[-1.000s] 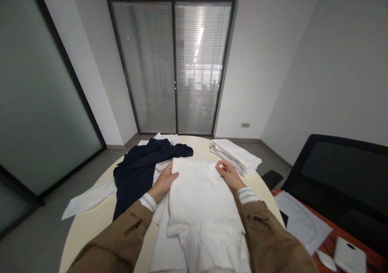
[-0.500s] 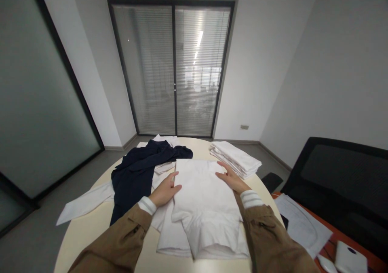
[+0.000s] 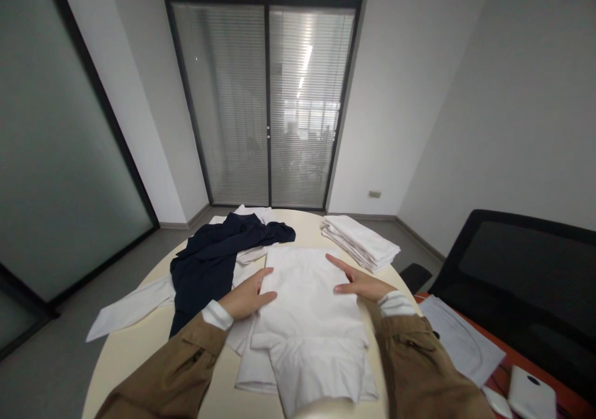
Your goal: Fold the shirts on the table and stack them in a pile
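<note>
A white garment (image 3: 310, 307) lies on the round, cream table (image 3: 125, 351), right in front of the person, its upper part fairly smooth and its near end creased. More white cloth shows beneath it along the left and near sides. The left hand (image 3: 249, 296) is at its left edge, fingers and thumb spread apart, tips over the cloth; the right hand (image 3: 365, 282) mirrors it on the right, also spread wide, and neither pinches the fabric. To the left sits a rumpled navy garment (image 3: 207, 273), a white sleeve (image 3: 133, 307) trailing out beyond it. A folded white stack (image 3: 361, 242) rests at the far right. Past the table's right side I see papers (image 3: 459, 338) and a black mesh chair (image 3: 516, 270).
</note>
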Demonstrator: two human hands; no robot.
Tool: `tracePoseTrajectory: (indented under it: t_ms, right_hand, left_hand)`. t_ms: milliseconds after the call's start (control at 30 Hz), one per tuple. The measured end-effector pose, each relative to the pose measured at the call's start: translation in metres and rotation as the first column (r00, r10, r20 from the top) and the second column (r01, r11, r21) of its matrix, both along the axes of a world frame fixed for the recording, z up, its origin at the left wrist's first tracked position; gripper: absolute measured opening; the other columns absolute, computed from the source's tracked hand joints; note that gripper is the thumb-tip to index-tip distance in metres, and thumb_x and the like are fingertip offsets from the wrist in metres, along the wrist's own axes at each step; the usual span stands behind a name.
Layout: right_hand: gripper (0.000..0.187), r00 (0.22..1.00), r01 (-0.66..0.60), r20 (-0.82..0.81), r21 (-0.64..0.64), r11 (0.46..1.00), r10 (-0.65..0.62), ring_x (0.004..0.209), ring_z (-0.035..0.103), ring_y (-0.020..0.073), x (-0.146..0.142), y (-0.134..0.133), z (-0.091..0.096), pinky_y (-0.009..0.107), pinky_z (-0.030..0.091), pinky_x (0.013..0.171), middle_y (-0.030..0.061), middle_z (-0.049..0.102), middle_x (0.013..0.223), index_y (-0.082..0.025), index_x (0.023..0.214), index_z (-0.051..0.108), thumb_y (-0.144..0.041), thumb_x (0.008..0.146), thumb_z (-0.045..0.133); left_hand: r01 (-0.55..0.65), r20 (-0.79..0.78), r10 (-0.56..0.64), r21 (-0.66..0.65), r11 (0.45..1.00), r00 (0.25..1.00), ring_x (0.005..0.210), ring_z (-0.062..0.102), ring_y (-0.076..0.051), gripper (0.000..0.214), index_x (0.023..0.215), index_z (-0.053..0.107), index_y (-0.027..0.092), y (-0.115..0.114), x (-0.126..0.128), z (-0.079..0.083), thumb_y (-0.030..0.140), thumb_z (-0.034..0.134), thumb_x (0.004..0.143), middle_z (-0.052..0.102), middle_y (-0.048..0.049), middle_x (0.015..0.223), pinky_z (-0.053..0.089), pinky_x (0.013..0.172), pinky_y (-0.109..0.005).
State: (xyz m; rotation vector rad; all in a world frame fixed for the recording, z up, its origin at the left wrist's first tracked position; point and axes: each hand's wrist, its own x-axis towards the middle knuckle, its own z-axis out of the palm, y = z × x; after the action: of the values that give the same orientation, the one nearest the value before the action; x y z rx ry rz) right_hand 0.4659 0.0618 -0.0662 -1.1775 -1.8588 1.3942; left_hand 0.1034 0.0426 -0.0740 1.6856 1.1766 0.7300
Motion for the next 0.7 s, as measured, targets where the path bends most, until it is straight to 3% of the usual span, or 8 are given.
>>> tracePoseTrajectory:
  t_ms: [67, 133, 267, 333, 400, 533, 633, 700]
  right_hand:
    - [0.099, 0.998, -0.061, 0.017, -0.039, 0.997, 0.061, 0.141, 0.038, 0.0282, 0.001, -0.004, 0.005, 0.046, 0.029, 0.117, 0.0046, 0.037, 0.157, -0.031, 0.153, 0.034, -0.035, 0.068, 0.084]
    - [0.092, 0.995, -0.087, -0.055, -0.104, 0.991, 0.082, 0.131, 0.05, 0.0282, -0.002, -0.009, 0.01, 0.046, 0.039, 0.111, 0.0057, 0.049, 0.148, -0.031, 0.15, 0.04, -0.032, 0.068, 0.083]
    - [0.076, 0.976, -0.06, -0.218, -0.291, 0.955, -0.005, 0.094, 0.069, 0.0242, -0.015, -0.019, 0.013, 0.038, 0.056, 0.082, 0.006, 0.07, 0.114, -0.031, 0.14, 0.053, -0.03, 0.069, 0.079]
    - [0.077, 0.985, -0.067, -0.172, -0.358, 0.931, 0.005, 0.078, 0.068, 0.0201, -0.018, -0.022, 0.012, 0.03, 0.056, 0.067, 0.0044, 0.071, 0.101, -0.031, 0.139, 0.054, -0.03, 0.067, 0.082]
    - [0.083, 0.992, -0.093, -0.114, -0.376, 0.922, 0.054, 0.075, 0.067, 0.018, -0.018, -0.023, 0.011, 0.026, 0.053, 0.062, 0.003, 0.07, 0.099, -0.031, 0.14, 0.051, -0.03, 0.064, 0.084]
    - [0.082, 0.995, -0.061, -0.091, -0.301, 0.952, 0.035, 0.082, 0.066, 0.0199, -0.015, -0.015, 0.002, 0.029, 0.053, 0.068, 0.0025, 0.069, 0.101, -0.029, 0.14, 0.05, -0.032, 0.066, 0.084]
    - [0.072, 0.992, 0.112, -0.049, -0.079, 0.991, -0.116, 0.088, 0.065, 0.0224, -0.011, -0.002, -0.01, 0.034, 0.054, 0.077, 0.004, 0.069, 0.1, -0.025, 0.136, 0.054, -0.036, 0.069, 0.081]
    - [0.07, 0.978, 0.2, -0.073, 0.06, 0.978, -0.195, 0.1, 0.063, 0.0241, -0.008, 0.005, -0.017, 0.038, 0.053, 0.089, 0.0057, 0.067, 0.112, -0.027, 0.136, 0.054, -0.039, 0.072, 0.079]
  left_hand:
    - [-0.003, 0.008, 0.002, 0.103, 0.995, 1.0, 0.114, 0.061, -0.031, 0.066, 0.129, 0.06, 0.018, -0.002, 0.002, -0.005, 0.036, 0.078, 0.068, 0.069, -0.0115, 0.117, 0.045, 0.098, -0.037]
    - [0.002, -0.011, 0.0, 0.154, 0.988, 1.0, 0.127, 0.054, -0.032, 0.06, 0.123, 0.065, 0.02, -0.003, 0.004, -0.011, 0.032, 0.078, 0.066, 0.063, -0.0119, 0.133, 0.036, 0.11, -0.04]
    - [-0.003, -0.064, 0.015, 0.181, 0.984, 0.998, 0.126, 0.055, -0.032, 0.056, 0.123, 0.065, 0.02, -0.003, 0.007, -0.018, 0.029, 0.076, 0.069, 0.063, -0.0123, 0.133, 0.032, 0.115, -0.043]
    - [-0.004, -0.08, 0.02, 0.19, 0.982, 0.997, 0.126, 0.056, -0.032, 0.056, 0.123, 0.066, 0.019, -0.003, 0.006, -0.019, 0.029, 0.075, 0.069, 0.064, -0.0127, 0.132, 0.032, 0.115, -0.044]
    - [0.012, -0.1, 0.008, 0.197, 0.98, 0.995, 0.126, 0.056, -0.033, 0.055, 0.122, 0.066, 0.019, -0.002, 0.005, -0.019, 0.028, 0.075, 0.069, 0.064, -0.0133, 0.132, 0.032, 0.115, -0.045]
    - [0.076, -0.075, -0.063, 0.185, 0.98, 0.995, 0.127, 0.055, -0.032, 0.053, 0.123, 0.066, 0.021, -0.001, 0.005, -0.021, 0.023, 0.073, 0.07, 0.064, -0.011, 0.133, 0.032, 0.116, -0.044]
    - [0.075, -0.006, -0.075, 0.185, 0.98, 0.997, 0.13, 0.052, -0.029, 0.054, 0.128, 0.063, 0.021, 0.001, 0.013, -0.027, 0.02, 0.068, 0.074, 0.062, -0.01, 0.135, 0.029, 0.117, -0.043]
    - [0.031, 0.031, -0.038, 0.194, 0.981, 0.999, 0.13, 0.051, -0.028, 0.053, 0.13, 0.061, 0.019, 0.0, 0.021, -0.031, 0.021, 0.065, 0.077, 0.06, -0.0114, 0.136, 0.028, 0.117, -0.042]
